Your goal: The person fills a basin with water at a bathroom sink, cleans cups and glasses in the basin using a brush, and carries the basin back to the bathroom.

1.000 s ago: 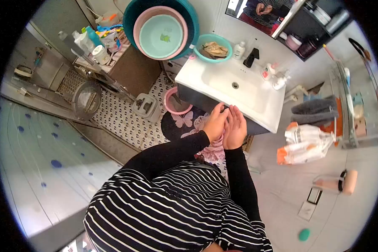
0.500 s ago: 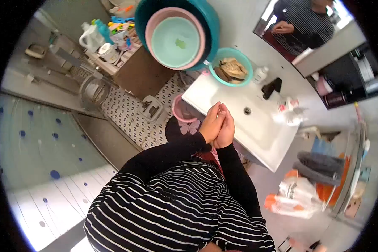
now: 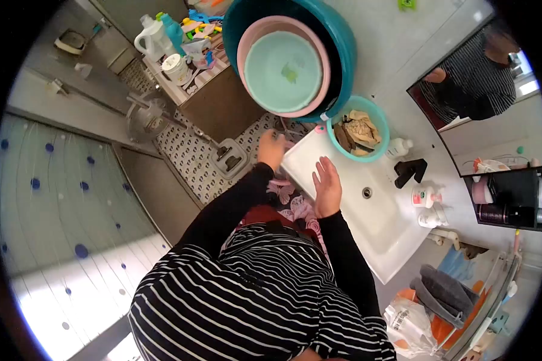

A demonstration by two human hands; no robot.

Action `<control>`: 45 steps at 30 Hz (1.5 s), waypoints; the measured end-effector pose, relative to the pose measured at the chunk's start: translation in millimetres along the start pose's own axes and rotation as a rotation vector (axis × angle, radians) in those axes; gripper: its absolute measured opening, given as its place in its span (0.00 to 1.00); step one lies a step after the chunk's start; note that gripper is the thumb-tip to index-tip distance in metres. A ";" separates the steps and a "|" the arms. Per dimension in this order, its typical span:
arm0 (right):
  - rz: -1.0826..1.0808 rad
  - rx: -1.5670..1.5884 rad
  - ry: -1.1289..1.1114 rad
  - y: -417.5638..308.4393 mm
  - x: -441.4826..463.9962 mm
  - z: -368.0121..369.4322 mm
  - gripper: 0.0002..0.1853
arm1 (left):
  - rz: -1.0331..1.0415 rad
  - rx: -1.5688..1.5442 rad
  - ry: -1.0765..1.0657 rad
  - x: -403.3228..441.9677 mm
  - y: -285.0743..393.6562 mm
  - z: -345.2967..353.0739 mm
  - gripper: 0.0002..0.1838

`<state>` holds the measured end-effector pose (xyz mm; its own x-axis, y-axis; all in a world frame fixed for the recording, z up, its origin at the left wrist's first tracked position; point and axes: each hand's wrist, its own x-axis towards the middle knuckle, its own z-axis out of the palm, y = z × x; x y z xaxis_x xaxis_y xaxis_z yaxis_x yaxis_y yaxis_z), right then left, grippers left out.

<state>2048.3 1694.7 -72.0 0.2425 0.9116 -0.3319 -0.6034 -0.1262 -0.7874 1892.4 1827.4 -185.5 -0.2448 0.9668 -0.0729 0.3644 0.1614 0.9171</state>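
My left hand (image 3: pixel 272 150) is past the near left corner of the white sink (image 3: pixel 373 231), above a pink bin (image 3: pixel 281 178) that my arm and hand partly hide. Its fingers look bent but are blurred, and whether anything is in them does not show. Over the front edge of the sink, my right hand (image 3: pixel 328 189) is open, fingers stretched out, with nothing in it. A turquoise basin (image 3: pixel 376 117) with beige and brown cloths (image 3: pixel 361 129) stands on the far left part of the sink.
Nested large basins (image 3: pixel 341 54) lean against the wall behind. A soap bottle (image 3: pixel 424 197), a white bottle (image 3: pixel 398 147) and a black faucet (image 3: pixel 411 171) line the sink's back. Bags and grey slippers (image 3: pixel 442 295) hang at the right. Bottles crowd a cabinet (image 3: pixel 214 111) at the left.
My hands were together over the sink's edge and are now apart. The left has moved left and away over the bin; the right has opened. The camera view has shifted.
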 end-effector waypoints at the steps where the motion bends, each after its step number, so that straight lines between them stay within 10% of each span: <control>1: -0.004 -0.009 0.042 -0.5 3.8 -3.0 0.28 | -0.006 0.092 0.046 22.5 -5.4 -4.3 0.31; 5: -0.015 -0.035 0.187 -2.4 7.0 -18.2 0.28 | -0.419 -0.005 -0.009 106.6 -3.1 -9.9 0.36; 9: 0.007 -0.065 0.358 -4.4 5.7 -21.2 0.27 | -0.589 0.024 -0.037 242.8 -149.6 66.6 0.37; 12: -0.010 -0.091 0.425 -7.3 -1.8 -17.3 0.27 | -0.659 0.017 -0.141 244.1 -94.9 51.2 0.38; 26: -0.026 -0.119 0.483 -0.5 -8.3 -4.3 0.30 | -0.597 0.035 -0.102 255.6 -119.8 62.6 0.22; 32: -0.008 -0.113 0.435 4.8 -7.6 0.7 0.29 | -0.608 -0.826 0.011 231.6 -93.2 21.8 0.13; 45: 0.037 -0.060 0.403 16.7 -9.5 -7.3 0.27 | -0.570 -1.028 -0.105 148.0 -48.5 -67.8 0.21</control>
<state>2041.5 1681.1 -85.8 0.5072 0.6810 -0.5282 -0.5750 -0.1891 -0.7960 1777.6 1949.2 -214.2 -0.0451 0.8259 -0.5620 -0.6801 0.3866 0.6229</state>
